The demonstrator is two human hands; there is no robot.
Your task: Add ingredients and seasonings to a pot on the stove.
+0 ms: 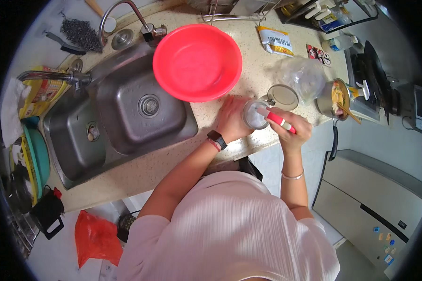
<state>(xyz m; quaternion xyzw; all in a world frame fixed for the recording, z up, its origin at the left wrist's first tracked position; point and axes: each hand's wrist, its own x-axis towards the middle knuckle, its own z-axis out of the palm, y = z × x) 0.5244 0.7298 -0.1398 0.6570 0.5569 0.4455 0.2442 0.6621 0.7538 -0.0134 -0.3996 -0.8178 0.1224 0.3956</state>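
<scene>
My left hand (232, 118) is wrapped around the side of a clear jar (256, 115) near the counter's front edge. Whitish contents show inside the jar. In my right hand (293, 127) is a brush or spatula with a red and white handle (280, 121); its pale head reaches over the jar's mouth. A round lid (283, 97), seemingly hinged to the jar, lies folded back behind it. Beyond my left hand stands a red plastic basin (198, 63). Whatever part of the jar my palm covers is hidden.
A double steel sink (121, 116) lies left, with faucets behind. On the right are a clear plastic bag (306, 79), a printed packet (276, 40) and a saucepan (325, 99) holding food and chopsticks, its black handle (333, 142) jutting past the counter edge.
</scene>
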